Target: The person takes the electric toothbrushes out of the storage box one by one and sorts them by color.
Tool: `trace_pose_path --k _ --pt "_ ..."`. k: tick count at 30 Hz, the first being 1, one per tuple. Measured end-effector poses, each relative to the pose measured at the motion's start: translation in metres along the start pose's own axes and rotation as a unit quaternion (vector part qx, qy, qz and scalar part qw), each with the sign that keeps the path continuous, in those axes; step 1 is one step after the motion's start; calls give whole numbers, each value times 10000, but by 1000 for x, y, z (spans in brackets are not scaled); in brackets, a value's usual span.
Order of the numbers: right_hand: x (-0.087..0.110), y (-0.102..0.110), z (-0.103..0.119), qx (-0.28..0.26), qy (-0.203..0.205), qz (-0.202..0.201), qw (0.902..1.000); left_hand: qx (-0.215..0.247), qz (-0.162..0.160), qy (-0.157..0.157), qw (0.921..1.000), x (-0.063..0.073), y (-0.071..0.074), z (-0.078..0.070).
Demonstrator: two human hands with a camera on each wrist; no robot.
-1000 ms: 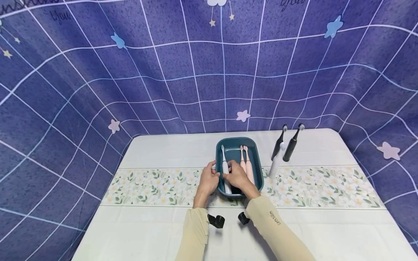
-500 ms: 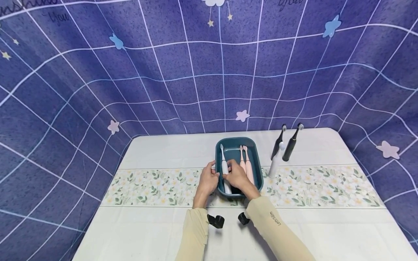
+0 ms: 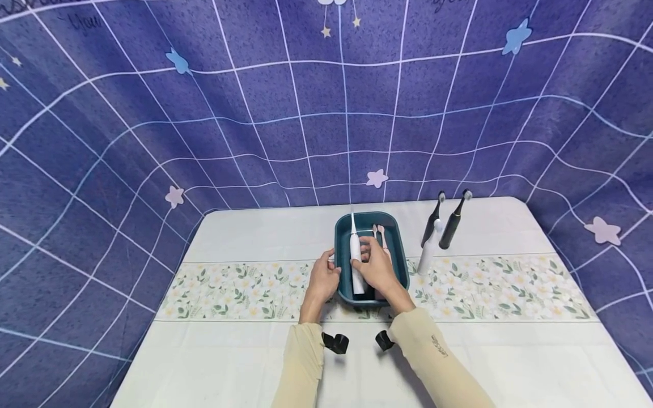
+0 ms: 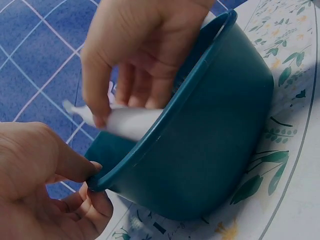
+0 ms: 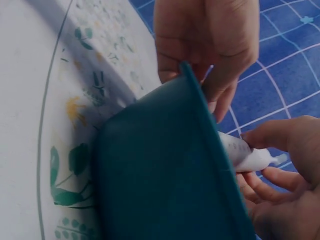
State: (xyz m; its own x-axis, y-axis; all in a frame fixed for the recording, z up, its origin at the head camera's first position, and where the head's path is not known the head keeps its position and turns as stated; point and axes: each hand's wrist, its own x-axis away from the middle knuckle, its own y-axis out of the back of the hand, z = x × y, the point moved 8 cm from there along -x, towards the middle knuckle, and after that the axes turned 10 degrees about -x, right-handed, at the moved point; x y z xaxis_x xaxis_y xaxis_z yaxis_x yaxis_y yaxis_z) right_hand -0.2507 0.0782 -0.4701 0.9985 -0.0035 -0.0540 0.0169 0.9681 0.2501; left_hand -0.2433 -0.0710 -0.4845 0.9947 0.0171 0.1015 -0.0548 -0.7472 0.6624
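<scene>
My right hand (image 3: 376,265) grips a white electric toothbrush (image 3: 355,255) by its handle, raised inside a dark teal bin (image 3: 372,216). The brush head points away, reaching the far rim in the head view. On the bin's left side, my left hand (image 3: 323,276) pinches the rim between thumb and fingers; the left wrist view shows this hand (image 4: 40,175) right at the lip. Two pink electric toothbrushes (image 3: 382,235) lie in the bin's right part, partly hidden by my right hand. In the right wrist view the bin's wall (image 5: 160,165) hides the lower end of the white handle (image 5: 235,147).
Right of the bin, a white electric toothbrush (image 3: 427,254) stands upright, with a black toothbrush (image 3: 432,221) and another black toothbrush (image 3: 453,224) behind it. The white table (image 3: 245,357) carries a floral band across its middle. A blue gridded curtain (image 3: 285,136) hangs behind.
The white toothbrush was lying along the bin's left side; my right hand has lifted it and shifted it slightly right and away. My left hand stays at the rim.
</scene>
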Motion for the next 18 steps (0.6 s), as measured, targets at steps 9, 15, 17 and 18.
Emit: trace_pose_path --k 9,15,17,18 --pt "8 12 15 -219 279 -172 9992 -51 -4 -13 10000 0 0 -1" --pt "15 18 25 -368 589 -241 9973 -73 -22 41 10000 0 -1 0" --pt "17 19 29 -378 694 -264 9965 -76 -46 67 9999 0 -1 1" --pt "18 20 31 -396 747 -280 9960 -71 -54 70 9999 0 -1 1"
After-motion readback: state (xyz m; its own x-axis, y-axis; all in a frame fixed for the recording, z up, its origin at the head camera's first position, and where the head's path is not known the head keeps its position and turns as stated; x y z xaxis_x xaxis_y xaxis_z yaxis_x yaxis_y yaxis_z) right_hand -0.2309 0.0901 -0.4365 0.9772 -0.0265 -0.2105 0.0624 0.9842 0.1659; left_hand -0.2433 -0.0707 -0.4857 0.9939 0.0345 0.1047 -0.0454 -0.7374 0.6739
